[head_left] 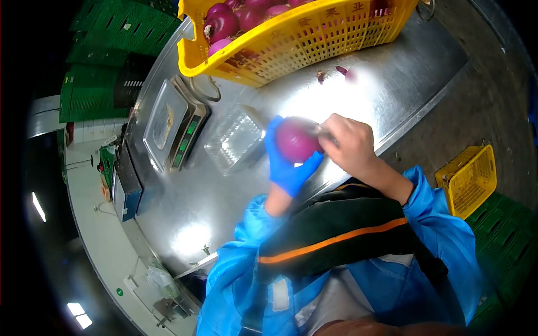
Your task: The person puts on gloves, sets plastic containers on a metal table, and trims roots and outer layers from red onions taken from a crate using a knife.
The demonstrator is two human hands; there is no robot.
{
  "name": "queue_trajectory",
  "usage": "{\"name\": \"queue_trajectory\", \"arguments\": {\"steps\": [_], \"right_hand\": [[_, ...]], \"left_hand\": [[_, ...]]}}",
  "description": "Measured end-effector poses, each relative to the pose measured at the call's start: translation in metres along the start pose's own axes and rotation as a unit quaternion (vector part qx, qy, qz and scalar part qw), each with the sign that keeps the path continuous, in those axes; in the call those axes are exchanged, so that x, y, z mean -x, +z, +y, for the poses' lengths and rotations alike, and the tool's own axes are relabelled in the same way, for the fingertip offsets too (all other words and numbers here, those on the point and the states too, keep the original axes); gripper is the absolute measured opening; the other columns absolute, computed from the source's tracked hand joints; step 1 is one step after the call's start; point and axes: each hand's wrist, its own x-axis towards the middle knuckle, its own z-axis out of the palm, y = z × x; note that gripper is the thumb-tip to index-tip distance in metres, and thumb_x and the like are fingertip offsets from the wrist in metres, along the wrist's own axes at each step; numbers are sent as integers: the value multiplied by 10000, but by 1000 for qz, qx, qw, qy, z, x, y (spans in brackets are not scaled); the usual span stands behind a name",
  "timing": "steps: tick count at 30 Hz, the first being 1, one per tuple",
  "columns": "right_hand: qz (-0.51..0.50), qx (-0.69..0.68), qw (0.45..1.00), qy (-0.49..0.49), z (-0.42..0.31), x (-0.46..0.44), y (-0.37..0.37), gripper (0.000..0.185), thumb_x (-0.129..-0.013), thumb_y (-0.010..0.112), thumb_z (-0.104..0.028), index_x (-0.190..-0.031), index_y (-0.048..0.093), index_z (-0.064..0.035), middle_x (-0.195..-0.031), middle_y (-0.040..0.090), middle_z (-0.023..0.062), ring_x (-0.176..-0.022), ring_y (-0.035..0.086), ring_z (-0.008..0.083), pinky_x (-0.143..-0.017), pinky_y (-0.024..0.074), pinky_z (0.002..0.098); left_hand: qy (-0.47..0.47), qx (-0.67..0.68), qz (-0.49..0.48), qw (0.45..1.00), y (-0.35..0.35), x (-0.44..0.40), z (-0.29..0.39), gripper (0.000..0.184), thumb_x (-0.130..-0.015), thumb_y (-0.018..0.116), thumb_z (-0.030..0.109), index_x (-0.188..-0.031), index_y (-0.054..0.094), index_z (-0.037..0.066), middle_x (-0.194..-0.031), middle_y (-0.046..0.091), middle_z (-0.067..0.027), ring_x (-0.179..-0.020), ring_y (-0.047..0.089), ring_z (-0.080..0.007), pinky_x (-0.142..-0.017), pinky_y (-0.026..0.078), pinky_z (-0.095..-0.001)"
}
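Observation:
A red onion (297,140) rests in my left hand (288,168), which wears a blue glove and has its fingers wrapped round the onion. My bare right hand (352,143) is closed in a pinch at the onion's right end. Something small and greyish shows blurred at its fingertips; I cannot make out what it is. Just left of the onion, a clear plastic container (235,140) stands on the metal table (185,201). Bits of onion skin (320,76) lie beyond my hands.
A yellow crate (314,42) full of red onions (221,25) stands at the table's far side. On the left is a digital scale (182,129) with a clear lid or tray on it. A smaller yellow basket (468,179) sits lower right, beside green crates (510,235).

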Motion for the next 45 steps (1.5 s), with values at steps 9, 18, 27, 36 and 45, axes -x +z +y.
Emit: {"name": "queue_trajectory", "arguments": {"steps": [9,18,27,36,45], "right_hand": [[-148,-340,880,298,51,6,-5,450,-968,558,-245,-1372,467,-68,-967,632,89,-883,621,127,-719,507,246],[-105,-709,488,498,84,48,23,343,-997,506,-438,-1030,603,-111,-690,563,20,-462,445,77,-404,374,219],[-155,-684,546,458,78,50,25,300,-984,557,-369,-1114,578,-100,-682,562,4,-473,474,63,-403,417,207],[-179,-662,573,448,41,40,41,447,-901,680,-375,-1203,519,-86,-750,575,19,-492,493,68,-409,447,216],[-202,-597,684,367,25,25,16,755,-795,750,-428,-1334,461,15,-1039,624,107,-714,639,111,-462,491,175]], "left_hand": [[-120,162,-32,979,-12,-6,-11,926,-819,768,310,-1493,214,0,-1399,432,-171,-1264,480,-268,-1044,417,-396],[37,-290,-61,954,-71,-3,-12,739,-858,707,210,-1488,350,59,-1383,507,-153,-1261,498,-317,-1037,416,-415],[51,-606,-131,783,-175,-14,-72,204,-859,667,281,-893,688,81,-855,657,-179,-782,620,-353,-673,490,-454],[79,-511,-45,855,-212,-81,-84,283,-900,634,342,-859,681,65,-856,647,-193,-825,622,-369,-687,501,-451],[119,-639,-194,735,-154,9,-5,181,-855,604,292,-794,733,181,-736,671,-103,-729,677,-296,-599,524,-407]]}}
